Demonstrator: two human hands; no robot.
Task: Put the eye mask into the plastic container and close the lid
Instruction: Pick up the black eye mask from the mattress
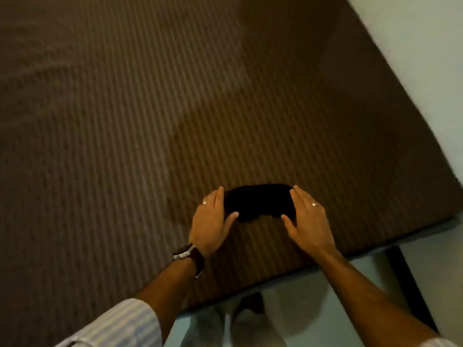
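A black eye mask (pixel 258 201) lies flat on the brown striped bedcover (pixel 150 121), near its front edge. My left hand (pixel 213 221) rests at the mask's left end, fingers straight and thumb touching its lower edge. My right hand (pixel 307 219) is at the mask's right end in the same pose. Both hands bracket the mask with fingers apart; neither is closed around it. No plastic container is in view.
The bedcover's front edge (pixel 325 261) runs diagonally just below my hands. Its right edge meets a pale wall (pixel 413 46). Below are pale floor (pixel 313 309), my light trousers and a dark bar (pixel 406 284). A watch sits on my left wrist (pixel 189 255).
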